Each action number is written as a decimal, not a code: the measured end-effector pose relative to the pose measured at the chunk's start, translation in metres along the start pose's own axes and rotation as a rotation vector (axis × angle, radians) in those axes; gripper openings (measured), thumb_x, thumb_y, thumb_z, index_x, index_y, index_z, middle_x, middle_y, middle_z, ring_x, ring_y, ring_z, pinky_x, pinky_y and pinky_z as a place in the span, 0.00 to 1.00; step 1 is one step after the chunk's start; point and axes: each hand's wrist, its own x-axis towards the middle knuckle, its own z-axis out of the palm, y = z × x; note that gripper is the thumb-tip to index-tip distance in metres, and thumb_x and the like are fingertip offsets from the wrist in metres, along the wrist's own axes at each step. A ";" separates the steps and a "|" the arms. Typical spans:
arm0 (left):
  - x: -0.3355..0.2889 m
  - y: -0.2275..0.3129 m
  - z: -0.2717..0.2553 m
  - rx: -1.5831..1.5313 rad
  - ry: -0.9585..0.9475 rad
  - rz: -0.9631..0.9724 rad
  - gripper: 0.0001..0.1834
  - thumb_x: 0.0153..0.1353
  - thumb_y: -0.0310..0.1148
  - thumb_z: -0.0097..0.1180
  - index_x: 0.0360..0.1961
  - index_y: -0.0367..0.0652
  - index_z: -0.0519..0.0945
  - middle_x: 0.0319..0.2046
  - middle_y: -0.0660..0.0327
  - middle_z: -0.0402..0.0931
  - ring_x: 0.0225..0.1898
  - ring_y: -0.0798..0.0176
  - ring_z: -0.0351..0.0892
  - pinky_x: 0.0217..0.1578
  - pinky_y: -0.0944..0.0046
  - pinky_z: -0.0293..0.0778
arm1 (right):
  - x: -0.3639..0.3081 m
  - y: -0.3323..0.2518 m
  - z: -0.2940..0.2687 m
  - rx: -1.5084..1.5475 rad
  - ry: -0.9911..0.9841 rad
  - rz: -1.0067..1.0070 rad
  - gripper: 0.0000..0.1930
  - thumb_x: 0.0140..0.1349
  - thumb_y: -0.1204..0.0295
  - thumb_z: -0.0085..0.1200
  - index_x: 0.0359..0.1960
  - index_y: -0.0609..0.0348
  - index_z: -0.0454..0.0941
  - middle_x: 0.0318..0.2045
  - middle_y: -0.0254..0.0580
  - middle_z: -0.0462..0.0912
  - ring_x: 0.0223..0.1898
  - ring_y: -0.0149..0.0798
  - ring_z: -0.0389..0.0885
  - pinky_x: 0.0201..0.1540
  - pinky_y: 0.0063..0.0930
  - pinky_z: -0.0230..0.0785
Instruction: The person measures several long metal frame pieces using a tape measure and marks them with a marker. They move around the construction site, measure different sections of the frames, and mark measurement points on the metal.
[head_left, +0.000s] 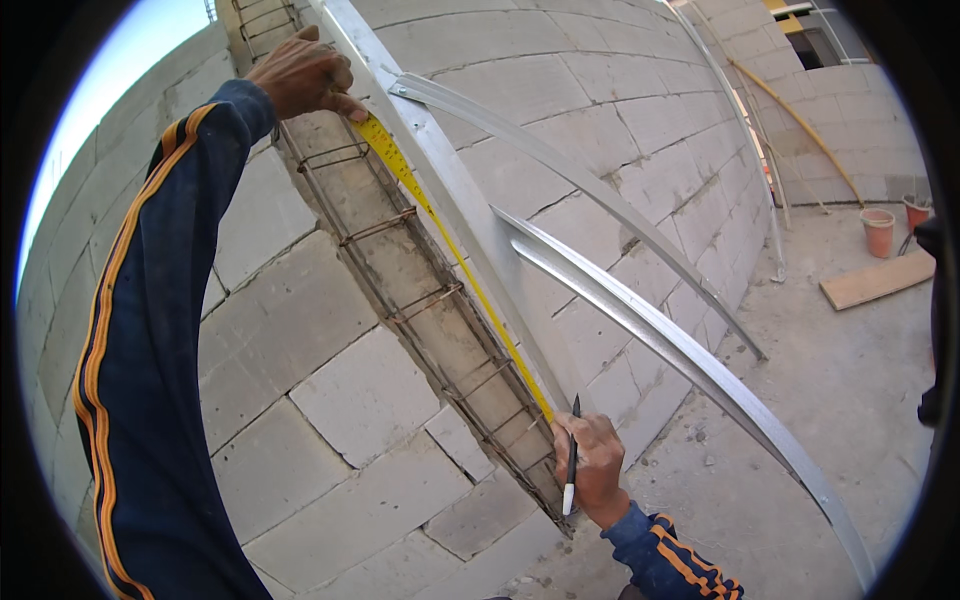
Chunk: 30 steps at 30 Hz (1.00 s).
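Observation:
A yellow tape measure blade (455,258) runs slanting between my two hands, along the edge of a long pale metal profile (445,165). At the upper left, my left hand (305,75) is closed, with thumb and fingers pinching the blade's wide upper end. Lower down, my right hand (592,462) closes around a black pen with a white end (571,460) and sits at the blade's lower end. The tape's case is not visible. Just left of the blade, a rusty rebar cage (405,310) runs down a gap in the block wall.
Pale block walls (285,300) stand on both sides of the gap. Two metal braces (600,190) (660,335) slope from the profile toward the concrete floor (800,370). Farther right are orange buckets (877,232), a wooden board (878,280) and a leaning pole (800,125).

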 end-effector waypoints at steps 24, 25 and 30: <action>0.030 -0.009 0.034 0.089 0.162 0.109 0.25 0.54 0.62 0.60 0.24 0.51 0.86 0.27 0.69 0.76 0.31 0.62 0.65 0.47 0.59 0.63 | -0.002 0.020 0.005 0.019 0.061 0.068 0.14 0.54 0.81 0.67 0.42 0.60 0.81 0.30 0.44 0.78 0.35 0.48 0.78 0.37 0.38 0.74; 0.035 -0.011 0.037 0.090 0.204 0.126 0.26 0.55 0.62 0.61 0.22 0.48 0.83 0.26 0.67 0.74 0.31 0.61 0.65 0.45 0.57 0.63 | -0.006 0.023 0.001 0.018 0.080 0.091 0.15 0.54 0.80 0.67 0.43 0.60 0.81 0.31 0.44 0.79 0.35 0.48 0.78 0.37 0.38 0.74; 0.051 -0.012 0.036 0.177 0.391 0.470 0.21 0.59 0.60 0.62 0.35 0.54 0.89 0.33 0.63 0.81 0.38 0.59 0.76 0.46 0.51 0.67 | -0.018 0.028 -0.007 0.025 0.069 0.166 0.18 0.53 0.76 0.71 0.45 0.60 0.79 0.32 0.45 0.79 0.36 0.47 0.79 0.38 0.38 0.75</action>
